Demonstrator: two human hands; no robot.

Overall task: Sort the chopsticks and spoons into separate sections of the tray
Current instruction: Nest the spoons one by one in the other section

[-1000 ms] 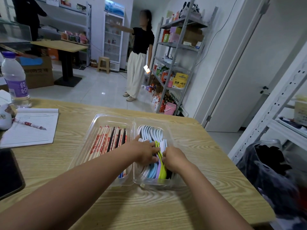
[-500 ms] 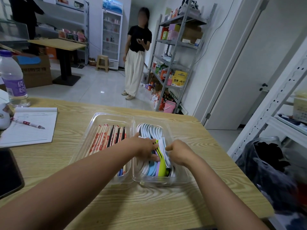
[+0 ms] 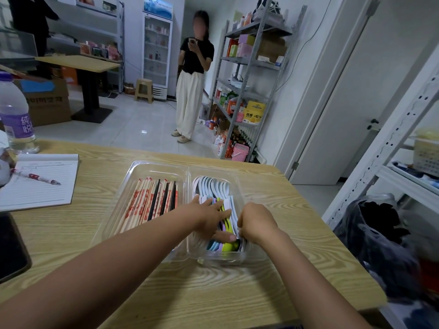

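Lower centre of frame, I log a clear tray (image 3: 133,172): chopsticks (image 3: 152,201) left section, spoons (image 3: 213,186) right section, my left hand (image 3: 209,218) flat-fingered on them, right hand (image 3: 257,222) curled gripping them.

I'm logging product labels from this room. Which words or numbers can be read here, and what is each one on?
"桔梗" and "梨汁": yellow box on the metal shelf.
"纯悦", partly cut off: purple label of the water bottle.
Cardboard box: dark print, too blurred to read.
Fridge header sign: too small.
Pen and notepad: nothing legible.
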